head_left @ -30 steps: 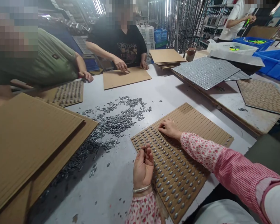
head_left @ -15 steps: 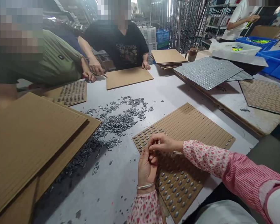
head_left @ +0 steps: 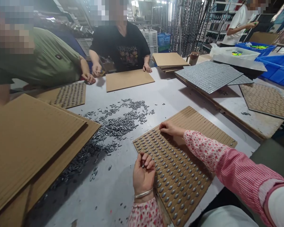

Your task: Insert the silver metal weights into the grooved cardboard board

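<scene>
A corrugated cardboard sheet (head_left: 198, 132) lies on the table in front of me, its near and left part set with rows of small shiny grey oval pieces (head_left: 170, 186). Over its upper left part, my right hand (head_left: 171, 128) presses pinched fingers down at the end of a row. Whatever those fingertips hold is hidden. My left hand (head_left: 144, 176) rests palm up at the sheet's left edge, fingers curled in, with a bit of grey showing between them. Left of the sheet spreads a loose heap of the same grey oval pieces (head_left: 118, 124).
Stacked cardboard sheets (head_left: 38, 135) fill the left side. Across the table are two people, one with a hand by a plain board (head_left: 130, 80). Silver ribbed sheets (head_left: 208, 75), a brown mug (head_left: 193, 58) and blue bins (head_left: 278, 69) stand at the back right.
My right hand has left my left fingertips and moved up and right onto the cardboard sheet. My left hand has dropped slightly down and left, its fingers curled.
</scene>
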Available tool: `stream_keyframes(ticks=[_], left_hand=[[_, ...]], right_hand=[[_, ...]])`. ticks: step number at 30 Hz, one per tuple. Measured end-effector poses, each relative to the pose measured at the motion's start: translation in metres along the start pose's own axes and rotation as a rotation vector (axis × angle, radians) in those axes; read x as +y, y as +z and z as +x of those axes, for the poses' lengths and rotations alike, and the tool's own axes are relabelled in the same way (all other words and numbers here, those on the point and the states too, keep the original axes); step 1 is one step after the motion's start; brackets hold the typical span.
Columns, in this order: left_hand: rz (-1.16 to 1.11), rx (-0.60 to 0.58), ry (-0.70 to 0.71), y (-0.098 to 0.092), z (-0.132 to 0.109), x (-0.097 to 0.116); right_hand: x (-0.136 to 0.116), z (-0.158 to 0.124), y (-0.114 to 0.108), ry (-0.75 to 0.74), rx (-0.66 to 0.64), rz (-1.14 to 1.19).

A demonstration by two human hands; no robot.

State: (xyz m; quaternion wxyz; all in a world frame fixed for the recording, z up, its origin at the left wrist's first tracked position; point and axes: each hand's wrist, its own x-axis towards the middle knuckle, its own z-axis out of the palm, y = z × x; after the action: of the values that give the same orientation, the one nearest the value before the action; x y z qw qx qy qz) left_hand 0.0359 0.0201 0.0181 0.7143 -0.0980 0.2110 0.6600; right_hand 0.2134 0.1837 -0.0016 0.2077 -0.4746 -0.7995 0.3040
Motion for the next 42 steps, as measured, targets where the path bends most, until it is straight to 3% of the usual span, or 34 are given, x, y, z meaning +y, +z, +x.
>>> stream_keyframes(ticks=[9,13,16,18,21,24,28,31,33,36,42], left_hand=[[0.068,0.074,0.053,0.003,0.000,-0.003],[0.051,0.068,0.091,0.006,-0.002,-0.006],[0.045,0.009,0.088,0.004,-0.004,-0.006],[0.058,-0.024,0.066,0.002,-0.004,-0.005],[0.073,-0.030,0.047,0.003,-0.005,-0.003],[0.086,-0.044,0.093,0.005,-0.004,-0.001],[0.105,0.005,0.214,0.006,-0.003,0.003],[0.090,0.042,0.209,0.002,-0.001,0.008],[0.062,0.051,0.186,0.000,0.000,0.010],[0.029,0.054,0.165,-0.002,0.001,0.012],[0.027,0.006,0.153,-0.003,0.001,0.012]], right_hand=[[-0.002,0.005,0.005,-0.077,0.029,-0.154],[-0.028,-0.011,0.006,-0.165,0.079,-0.050],[-0.063,-0.031,0.015,-0.453,-0.112,0.129],[-0.085,-0.043,0.024,-0.624,-0.259,0.111],[-0.102,-0.052,0.038,-0.688,-0.279,0.012],[-0.099,-0.047,0.041,-0.593,-0.247,0.106],[-0.069,-0.026,0.021,-0.255,-0.054,0.346],[-0.039,-0.008,0.005,0.067,0.069,0.187],[-0.023,0.001,0.000,0.177,0.112,0.061],[-0.010,0.007,0.003,0.182,0.128,0.001],[-0.007,0.008,0.018,0.135,0.192,-0.196]])
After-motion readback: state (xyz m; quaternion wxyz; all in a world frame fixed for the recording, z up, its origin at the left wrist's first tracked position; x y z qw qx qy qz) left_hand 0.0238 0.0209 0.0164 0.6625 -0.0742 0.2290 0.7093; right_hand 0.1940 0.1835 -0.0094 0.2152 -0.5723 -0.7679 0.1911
